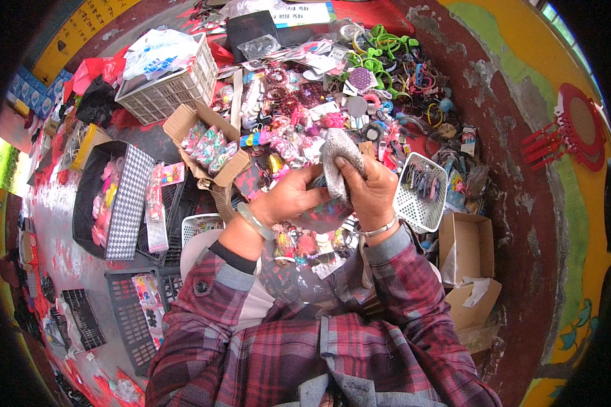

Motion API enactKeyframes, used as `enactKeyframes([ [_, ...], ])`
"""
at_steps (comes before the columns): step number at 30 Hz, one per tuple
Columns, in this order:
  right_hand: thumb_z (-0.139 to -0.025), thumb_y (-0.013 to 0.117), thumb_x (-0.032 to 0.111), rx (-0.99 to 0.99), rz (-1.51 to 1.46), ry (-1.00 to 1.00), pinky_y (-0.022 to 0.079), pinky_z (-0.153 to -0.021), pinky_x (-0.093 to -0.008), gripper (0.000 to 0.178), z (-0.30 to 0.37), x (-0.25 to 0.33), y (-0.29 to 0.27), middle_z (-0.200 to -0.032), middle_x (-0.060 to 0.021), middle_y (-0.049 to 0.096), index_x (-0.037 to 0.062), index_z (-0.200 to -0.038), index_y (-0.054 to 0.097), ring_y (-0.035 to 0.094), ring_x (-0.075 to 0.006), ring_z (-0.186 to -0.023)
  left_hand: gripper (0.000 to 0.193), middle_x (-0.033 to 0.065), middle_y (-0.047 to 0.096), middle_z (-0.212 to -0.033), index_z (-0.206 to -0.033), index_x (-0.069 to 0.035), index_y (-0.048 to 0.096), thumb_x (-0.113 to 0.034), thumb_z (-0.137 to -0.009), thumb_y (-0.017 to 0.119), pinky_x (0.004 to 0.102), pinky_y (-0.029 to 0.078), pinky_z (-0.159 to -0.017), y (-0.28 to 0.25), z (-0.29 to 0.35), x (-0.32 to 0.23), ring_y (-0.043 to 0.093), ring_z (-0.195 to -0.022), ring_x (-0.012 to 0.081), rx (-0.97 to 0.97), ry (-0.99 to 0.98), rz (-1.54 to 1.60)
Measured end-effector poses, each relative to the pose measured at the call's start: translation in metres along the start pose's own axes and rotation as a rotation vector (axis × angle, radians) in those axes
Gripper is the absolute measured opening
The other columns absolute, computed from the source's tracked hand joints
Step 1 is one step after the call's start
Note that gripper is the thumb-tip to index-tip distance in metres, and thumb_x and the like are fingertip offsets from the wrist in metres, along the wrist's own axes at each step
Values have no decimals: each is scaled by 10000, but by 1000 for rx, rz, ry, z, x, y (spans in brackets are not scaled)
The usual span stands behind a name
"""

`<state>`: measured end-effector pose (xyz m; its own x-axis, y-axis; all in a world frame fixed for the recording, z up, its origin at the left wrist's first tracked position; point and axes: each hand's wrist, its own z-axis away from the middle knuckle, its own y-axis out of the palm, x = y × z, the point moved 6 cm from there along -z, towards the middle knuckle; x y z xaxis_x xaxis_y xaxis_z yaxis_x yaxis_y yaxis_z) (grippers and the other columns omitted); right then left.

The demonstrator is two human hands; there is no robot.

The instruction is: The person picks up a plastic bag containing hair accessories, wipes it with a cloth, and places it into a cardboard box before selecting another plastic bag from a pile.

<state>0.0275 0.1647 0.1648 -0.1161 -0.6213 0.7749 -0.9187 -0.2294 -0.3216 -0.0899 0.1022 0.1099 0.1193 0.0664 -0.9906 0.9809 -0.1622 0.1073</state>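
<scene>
Over the middle of the heap, my right hand (368,190) is closed on a folded grey speckled cloth (341,152), its thumb pressed against the front. My left hand (285,197), with a pale bangle at the wrist, pinches beside the cloth's left edge. A clear plastic bag (322,217) hangs between and below my hands, seemingly caught in the left fingers, though the exact grip is partly hidden. Small colourful hair accessories (309,244) lie beneath the bag. A white perforated basket (422,193) of small items stands just right of my right hand.
An open carton (234,169) of packaged trinkets and a houndstooth box (125,203) stand on the left. Behind them is a large white crate (170,85). Green headbands (387,44) lie at the back. A cardboard box (465,247) sits at right, near the red wall.
</scene>
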Motion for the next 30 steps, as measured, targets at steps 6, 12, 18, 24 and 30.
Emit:
enactKeyframes([
  [6,-819,647,171,-250,371,-116,479,-565,-303,146,-19,-6,-37,-734,-86,640,47,-897,654,617,-206,-619,412,9,577,-1051,-1230,10,482,-154,-873,609,224,425,-811,5,1,-6,503,-940,64,-40,-45,28],
  [12,-949,435,397,-135,-899,590,495,-802,-327,464,-34,-56,-71,-1045,-108,624,-7,-1148,547,613,-195,-912,423,22,569,-1110,-1221,-7,499,-219,-873,612,262,400,-903,-6,8,-18,510,-1007,100,-99,-41,106],
  [18,-940,475,336,295,-571,515,450,-828,-290,408,-12,-47,-37,-1022,-73,621,-8,-1148,546,581,-152,-922,351,-6,578,-1033,-1176,-11,528,-184,-880,598,236,418,-826,-7,5,-26,503,-929,69,-120,20,70],
  [24,-853,634,150,474,-498,444,471,-679,-229,272,-3,-15,4,-909,-23,636,-23,-1061,602,558,-64,-792,376,7,580,-1041,-1189,-4,518,-191,-875,604,242,423,-844,-9,6,-20,517,-926,75,-137,-24,167],
  [30,-828,629,85,162,-256,188,453,-628,-230,142,-7,-17,-4,-758,-18,648,-5,-933,658,547,-61,-688,376,-6,583,-1013,-1191,-5,519,-200,-880,602,224,439,-791,-5,7,-23,518,-895,58,-127,-44,151],
])
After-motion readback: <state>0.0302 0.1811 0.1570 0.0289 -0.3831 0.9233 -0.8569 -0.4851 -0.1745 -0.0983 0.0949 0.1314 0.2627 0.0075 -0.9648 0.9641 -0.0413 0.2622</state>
